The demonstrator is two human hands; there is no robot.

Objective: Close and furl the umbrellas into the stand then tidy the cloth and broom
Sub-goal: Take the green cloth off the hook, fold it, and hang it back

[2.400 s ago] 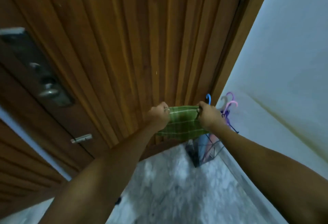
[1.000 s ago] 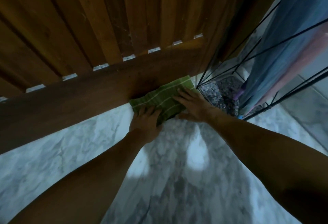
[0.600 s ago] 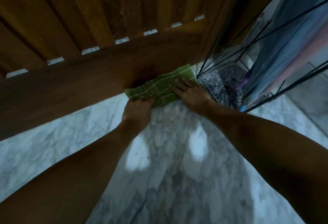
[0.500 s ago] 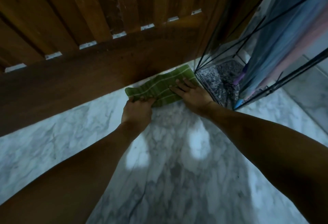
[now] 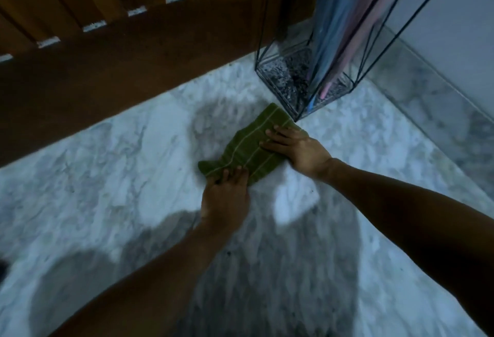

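Umbrella part apparently done — furled umbrellas (image 5: 344, 29), blue and pink, standing in the black wire stand (image 5: 299, 74) at the upper right of the frame, tips down on its speckled base. No open umbrella anywhere in view.

Cloth step under way. Green striped cloth (image 5: 248, 147) lying on the marble floor (image 5: 107, 176) just right of centre, its upper corner close to the near corner of the stand, whether touching it or not, hard to tell. Right hand (image 5: 296, 147) flat on the cloth's right half, fingers straight and pressing down, grip released. Left hand (image 5: 224, 197) at the lower left corner of the cloth, fingertips on the fabric; pinching or merely pressing — cannot tell, the fingers being seen from behind. Cloth rumpled at that left end, so probably not yet folded neatly or put away.

Broom nowhere in view; that step judged as left to do.

Against the frame of half a second ago: cloth no longer tucked along the foot of the wooden door (image 5: 120, 56), now pulled well clear of it toward the middle of the floor. Both hands in much the same places on the cloth as then.
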